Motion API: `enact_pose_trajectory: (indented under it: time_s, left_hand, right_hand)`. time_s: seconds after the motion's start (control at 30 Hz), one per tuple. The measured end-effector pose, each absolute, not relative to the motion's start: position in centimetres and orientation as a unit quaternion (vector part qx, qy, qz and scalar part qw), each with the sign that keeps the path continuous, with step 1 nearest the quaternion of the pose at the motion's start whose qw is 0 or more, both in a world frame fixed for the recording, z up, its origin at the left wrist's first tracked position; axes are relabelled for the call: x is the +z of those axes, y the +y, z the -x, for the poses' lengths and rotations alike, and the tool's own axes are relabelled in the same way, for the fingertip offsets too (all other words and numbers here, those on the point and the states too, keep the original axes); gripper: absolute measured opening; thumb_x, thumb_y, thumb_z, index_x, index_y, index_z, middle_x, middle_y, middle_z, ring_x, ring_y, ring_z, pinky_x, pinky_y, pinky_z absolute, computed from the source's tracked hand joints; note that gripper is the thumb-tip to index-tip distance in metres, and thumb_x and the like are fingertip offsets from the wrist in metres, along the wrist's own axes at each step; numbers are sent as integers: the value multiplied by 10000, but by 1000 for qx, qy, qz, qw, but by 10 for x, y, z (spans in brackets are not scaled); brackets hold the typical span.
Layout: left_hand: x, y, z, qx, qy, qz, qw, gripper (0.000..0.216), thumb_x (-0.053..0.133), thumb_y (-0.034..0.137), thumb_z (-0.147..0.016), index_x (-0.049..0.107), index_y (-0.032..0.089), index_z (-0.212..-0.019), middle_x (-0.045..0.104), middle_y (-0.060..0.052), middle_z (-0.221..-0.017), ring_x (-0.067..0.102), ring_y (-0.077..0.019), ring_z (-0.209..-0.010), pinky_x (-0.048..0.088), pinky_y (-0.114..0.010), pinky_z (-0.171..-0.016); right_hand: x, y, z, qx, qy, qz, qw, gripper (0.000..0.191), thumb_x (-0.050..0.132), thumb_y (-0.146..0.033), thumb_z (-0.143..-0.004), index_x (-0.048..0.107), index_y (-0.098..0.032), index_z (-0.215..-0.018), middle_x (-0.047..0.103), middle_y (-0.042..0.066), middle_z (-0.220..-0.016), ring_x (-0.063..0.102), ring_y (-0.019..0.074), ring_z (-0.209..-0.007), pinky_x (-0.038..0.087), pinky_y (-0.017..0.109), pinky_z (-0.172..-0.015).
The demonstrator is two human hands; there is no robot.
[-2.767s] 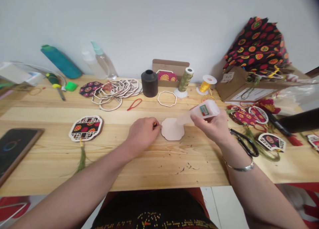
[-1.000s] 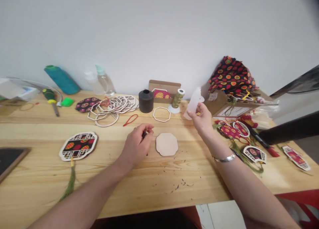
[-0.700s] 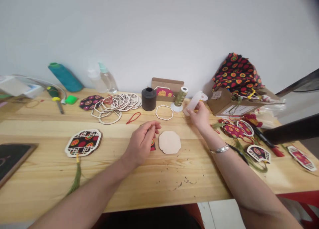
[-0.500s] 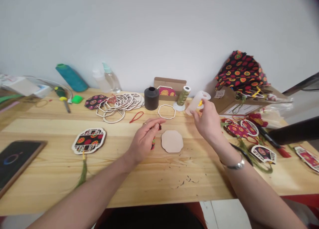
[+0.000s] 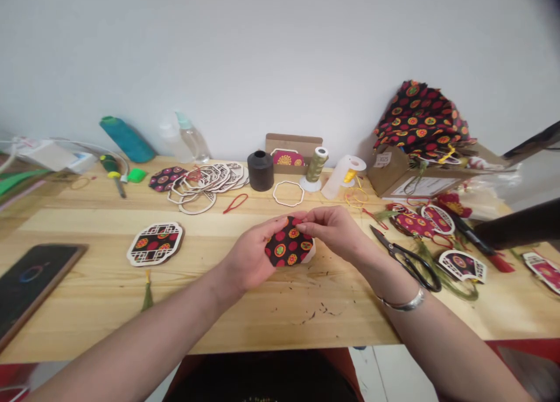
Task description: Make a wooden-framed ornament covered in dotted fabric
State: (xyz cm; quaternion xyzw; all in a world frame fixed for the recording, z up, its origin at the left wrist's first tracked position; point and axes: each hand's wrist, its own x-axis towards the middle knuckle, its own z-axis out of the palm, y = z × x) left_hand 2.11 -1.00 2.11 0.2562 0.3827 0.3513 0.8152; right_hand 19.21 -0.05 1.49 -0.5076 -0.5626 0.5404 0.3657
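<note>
My left hand (image 5: 251,253) is closed on the left side of a dark patterned fabric piece (image 5: 289,247) with red and orange round motifs, low over the table's middle. A pale panel (image 5: 310,254) peeks out from under its right edge. At the fabric's upper right corner my right hand (image 5: 330,230) pinches with thumb and forefinger. Beyond the hands lies a thin wooden outline frame (image 5: 289,193). Off to the left is a pendant with a lattice frame (image 5: 155,244), with a green tassel (image 5: 147,294) below it.
Black scissors (image 5: 406,259) lie right of my right forearm. Along the wall stand a black cone (image 5: 261,171), a green thread spool (image 5: 317,165), a white bottle (image 5: 336,179) and a cardboard box (image 5: 387,174). A phone (image 5: 37,285) and stacked wooden frames (image 5: 210,183) are at left.
My right hand has come back from the white bottle and yellow thread to the fabric. The fabric now faces up in my left hand, with the pale panel beneath it.
</note>
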Motion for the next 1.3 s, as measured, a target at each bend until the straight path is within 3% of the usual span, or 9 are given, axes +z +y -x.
enact_pose_trajectory:
  time_s: [0.23,0.47,0.6,0.73,0.83,0.93,1.03,1.23,1.3]
  left_hand:
    - [3,-1,-14,344,438,-394,731,257,697,350,-775,748,152,-931,770,-94,-942,705,-251,-913,537,-416,-891]
    - [-3,-1,-2,407,500,-651,400,272,670,324,-777,763,212,-1006,705,-74,-985,652,-210,-908,515,-323,-793]
    - [3,0,-1,332,500,-514,612,530,483,480,-884,602,162,-1291,706,-54,-681,637,-193,-594,494,-323,-602]
    - [11,4,-2,345,390,-341,783,640,298,612,-920,582,163,-1276,761,-136,-960,720,-268,-853,546,-394,-722]
    - [10,5,-5,401,367,-304,782,533,436,568,-907,640,163,-1186,750,-130,-1063,706,-264,-959,555,-416,-818]
    - [3,6,-7,438,378,-322,749,341,691,334,-804,688,153,-1093,764,-96,-1021,713,-222,-897,565,-363,-805]
    - [-5,7,-7,449,391,-339,728,377,776,176,-711,702,148,-1079,771,-82,-1007,717,-192,-829,572,-318,-759]
    - [-13,8,-7,435,390,-372,721,412,778,174,-718,691,128,-1118,776,-96,-984,722,-192,-850,578,-310,-766]
    - [-13,7,-7,436,397,-393,706,416,786,188,-717,691,139,-1118,778,-82,-988,723,-187,-866,574,-312,-802]
  right_hand:
    - [4,1,-198,520,-531,529,409,174,763,-349,-673,745,-176,-680,723,16,-652,582,113,-571,480,260,-562]
    - [5,-2,-198,425,-573,506,485,83,728,-286,-735,790,-233,-742,729,5,-621,605,122,-532,517,269,-544]
    - [6,-7,-199,390,-605,482,500,105,709,-297,-773,785,-231,-804,763,25,-746,664,146,-653,546,288,-626]
    - [13,-13,-204,394,-656,440,470,157,650,-281,-824,782,-229,-894,774,34,-872,691,161,-768,554,307,-720]
    - [16,-14,-206,399,-664,442,452,210,615,-338,-864,790,-221,-852,767,32,-804,678,152,-721,542,287,-672]
    - [12,-10,-204,404,-639,467,459,226,678,-396,-818,783,-204,-761,755,31,-722,643,138,-626,517,261,-574]
    - [4,-4,-201,420,-619,471,468,190,738,-379,-758,771,-194,-727,756,33,-719,635,131,-605,525,257,-568]
    - [-3,3,-204,519,-517,503,458,469,801,-340,-678,684,-182,-1104,730,1,-704,646,121,-615,556,271,-617]
    - [-3,4,-205,553,-485,517,438,477,799,-347,-674,681,-164,-1099,719,3,-699,637,114,-603,547,260,-592]
